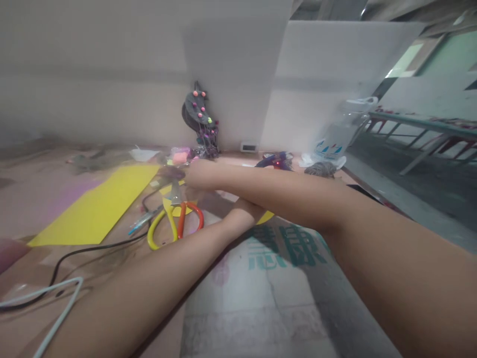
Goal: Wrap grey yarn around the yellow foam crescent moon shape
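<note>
My two forearms cross over the table, the right one on top. My right hand (199, 175) reaches to the left, beside a dark purple bundle (172, 172) and just above the scissors; its fingers are smeared by motion. Scissors (176, 219) with one yellow and one red handle lie below it, over small yellow paper pieces. My left hand (244, 211) passes under my right forearm, which hides its fingers. A bit of yellow paper (266, 217) shows beside it. Farther back lies a dark blue tool (276, 160) with a small red light.
A yellow sheet (100, 209) lies left, near a blue-tipped pen (143, 222), a black cable (93, 248) and a white cable (63, 318). Behind stand a grey moon ornament with coloured balls (196, 110) and a clear bottle (335, 134). Grey yarn (321, 169) lies right.
</note>
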### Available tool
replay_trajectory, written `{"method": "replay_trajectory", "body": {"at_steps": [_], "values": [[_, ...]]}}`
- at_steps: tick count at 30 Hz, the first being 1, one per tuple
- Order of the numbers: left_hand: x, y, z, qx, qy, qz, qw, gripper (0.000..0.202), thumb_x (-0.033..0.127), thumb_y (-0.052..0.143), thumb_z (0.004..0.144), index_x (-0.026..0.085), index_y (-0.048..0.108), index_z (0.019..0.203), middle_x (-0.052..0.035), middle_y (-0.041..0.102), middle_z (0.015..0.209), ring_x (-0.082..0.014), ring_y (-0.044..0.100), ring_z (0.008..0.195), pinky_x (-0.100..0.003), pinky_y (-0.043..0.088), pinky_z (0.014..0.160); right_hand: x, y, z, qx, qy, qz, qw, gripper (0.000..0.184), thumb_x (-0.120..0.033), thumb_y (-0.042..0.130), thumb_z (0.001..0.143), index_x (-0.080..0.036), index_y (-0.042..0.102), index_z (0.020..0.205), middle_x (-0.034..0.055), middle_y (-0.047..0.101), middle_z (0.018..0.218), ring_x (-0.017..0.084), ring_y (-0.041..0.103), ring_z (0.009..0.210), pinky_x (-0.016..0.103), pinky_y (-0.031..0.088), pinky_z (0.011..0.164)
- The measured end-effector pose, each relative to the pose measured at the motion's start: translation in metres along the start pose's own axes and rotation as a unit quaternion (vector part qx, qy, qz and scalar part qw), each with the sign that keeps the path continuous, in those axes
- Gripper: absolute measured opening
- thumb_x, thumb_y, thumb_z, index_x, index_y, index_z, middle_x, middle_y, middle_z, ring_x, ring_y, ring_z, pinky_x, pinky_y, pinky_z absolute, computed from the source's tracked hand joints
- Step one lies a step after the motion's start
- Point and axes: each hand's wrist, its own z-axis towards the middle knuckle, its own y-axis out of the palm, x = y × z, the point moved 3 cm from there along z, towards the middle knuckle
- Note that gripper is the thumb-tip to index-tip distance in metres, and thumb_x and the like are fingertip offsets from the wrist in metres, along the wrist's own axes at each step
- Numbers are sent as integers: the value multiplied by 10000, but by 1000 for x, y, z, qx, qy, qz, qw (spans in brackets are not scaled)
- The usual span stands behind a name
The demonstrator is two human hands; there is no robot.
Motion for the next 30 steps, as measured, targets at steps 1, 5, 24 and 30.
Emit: {"method": "replay_trajectory", "body": {"at_steps": [1,5,24,30], "values": [[0,-1,-2,-24,-6,4,1000,255,347,618,900,195,657,1100,-86,668,1134,-236,640,1005,-378,538,850,5,-11,-6,29,6,17,999,348,-106,519,845,-199,488,511,18,625,608,173,639,897,255,459,765],[4,-8,-13,-79,-13,22,997,242,362,546,883,173,684,942,-54,731,901,-236,670,872,-336,498,802,32,-65,-61,130,9,72,989,211,-123,614,783,-190,469,646,0,612,751,150,570,891,238,431,753],[8,-12,-19,-88,-47,42,994,341,503,532,826,179,549,721,23,530,686,-146,489,636,-256,341,565,56,-100,-251,290,97,710,634,549,-636,449,876,-230,254,562,-64,210,448,91,188,407,247,230,384],[11,-14,-21,-90,-33,47,994,325,486,526,835,179,572,738,13,567,712,-156,514,667,-260,368,587,72,-95,-254,388,218,542,713,503,-660,424,891,-228,411,633,-27,463,555,77,283,415,243,309,415]]}}
